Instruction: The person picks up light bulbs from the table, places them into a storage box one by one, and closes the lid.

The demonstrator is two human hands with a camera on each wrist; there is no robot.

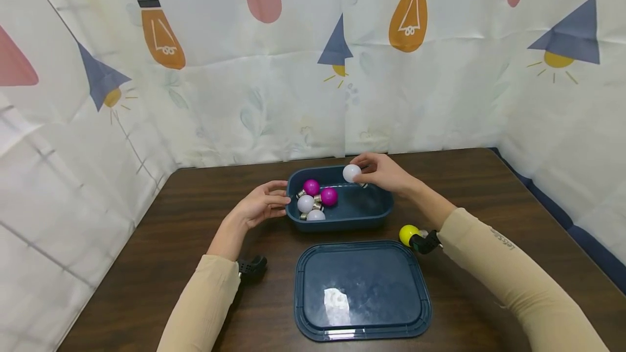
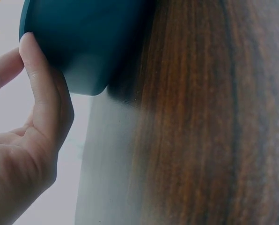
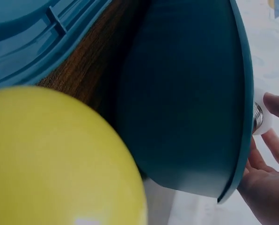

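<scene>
A dark blue rectangular bin [image 1: 347,225] stands at the back of the table. My right hand [image 1: 385,174] pinches a white light bulb [image 1: 350,173] over the bin's far right part, its metal screw base toward the rim in the right wrist view. With loosely bent fingers, my left hand [image 1: 261,204] touches the left end of the bin; in the left wrist view a fingertip [image 2: 29,41] lies at the rim. Inside the bin's left half are a magenta bulb [image 1: 311,187], another magenta bulb [image 1: 329,196], a white bulb [image 1: 306,203] and a second white bulb [image 1: 315,215].
In front of the bin a dark blue lid [image 1: 362,287] lies flat on the brown table [image 1: 264,308]. A yellow bulb [image 1: 408,234] lies right of the lid's far corner, close to my right wrist. A printed curtain [image 1: 293,96] hangs behind the table.
</scene>
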